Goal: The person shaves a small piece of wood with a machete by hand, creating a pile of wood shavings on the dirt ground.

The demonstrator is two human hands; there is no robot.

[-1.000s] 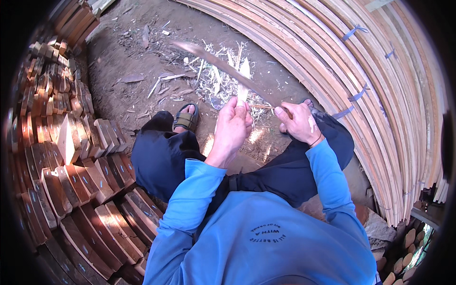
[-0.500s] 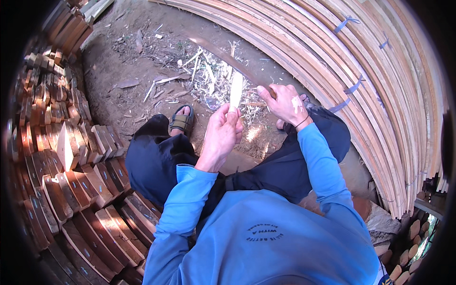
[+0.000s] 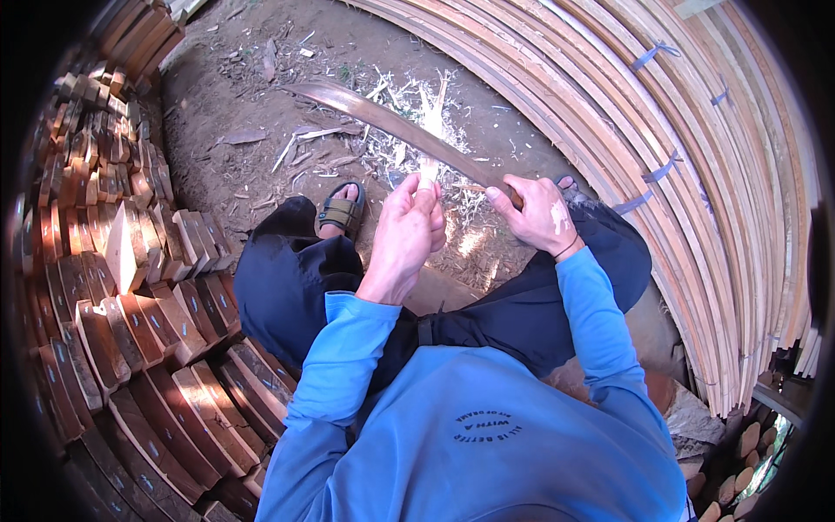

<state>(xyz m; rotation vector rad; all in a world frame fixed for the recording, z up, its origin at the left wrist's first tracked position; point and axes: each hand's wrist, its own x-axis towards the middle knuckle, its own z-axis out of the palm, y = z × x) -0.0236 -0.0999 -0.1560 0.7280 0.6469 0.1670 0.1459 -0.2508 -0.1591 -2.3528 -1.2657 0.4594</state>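
My right hand [image 3: 541,215] is closed round the wooden handle of a machete [image 3: 391,123], whose long, slightly curved blade points to the far left. In my left hand [image 3: 407,228], a pale strip of wood [image 3: 428,167] is pinched between thumb and fingers, its free end pointing away from me. The blade crosses over the strip a little beyond my left fingertips. Whether the edge touches the wood I cannot tell. Pale wood shavings [image 3: 402,158] lie scattered on the ground beneath both.
Stacked brown wooden blocks [image 3: 148,339] rise along my left side. Long, bent wooden strips [image 3: 591,96], tied with blue bands, curve round the right. My sandalled left foot [image 3: 342,209] rests on the dirt ground [image 3: 209,104]. Cut log ends [image 3: 739,478] show at the lower right.
The machete has swung nearer, and its blade now crosses over the pale strip instead of lying beyond it. My right hand has lowered slightly; my left hand keeps its hold, nearly still.
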